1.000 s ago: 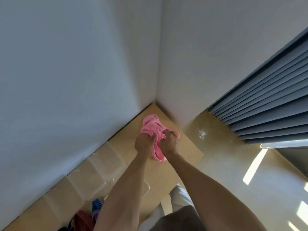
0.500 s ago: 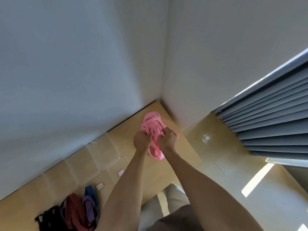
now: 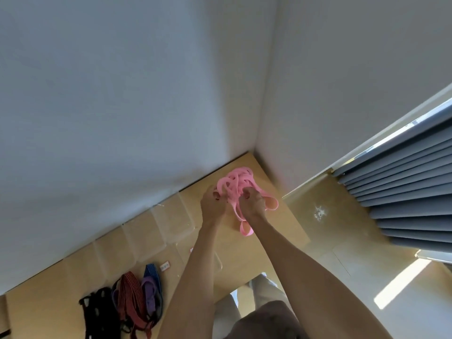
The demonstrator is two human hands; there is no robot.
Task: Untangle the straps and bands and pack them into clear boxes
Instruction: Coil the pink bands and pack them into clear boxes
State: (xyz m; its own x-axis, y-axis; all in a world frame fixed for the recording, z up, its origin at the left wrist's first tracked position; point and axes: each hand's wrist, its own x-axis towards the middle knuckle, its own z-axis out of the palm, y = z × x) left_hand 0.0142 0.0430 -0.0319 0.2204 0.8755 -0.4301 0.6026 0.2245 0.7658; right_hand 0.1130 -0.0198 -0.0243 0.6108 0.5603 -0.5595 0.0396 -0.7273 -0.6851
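Note:
A tangled pink band (image 3: 234,184) is held up over the far corner of the wooden table (image 3: 274,231). My left hand (image 3: 212,203) pinches its left loops and my right hand (image 3: 252,204) grips the strands on its right. One pink loop (image 3: 245,230) hangs down below my right wrist and another sticks out to the right. Several clear boxes (image 3: 156,228) stand in a row along the wall. A pile of black, red, purple and blue straps (image 3: 127,304) lies at the near left of the table.
White walls meet in a corner right behind the pink band. Grey curtains (image 3: 401,192) hang at the right above a sunlit floor. A small label (image 3: 164,266) lies near the strap pile. My legs show below the table's near edge.
The view has tilted down and left, so the strap pile and more boxes show. My hands have spread slightly apart on the pink band, and a loop now sticks out to the right.

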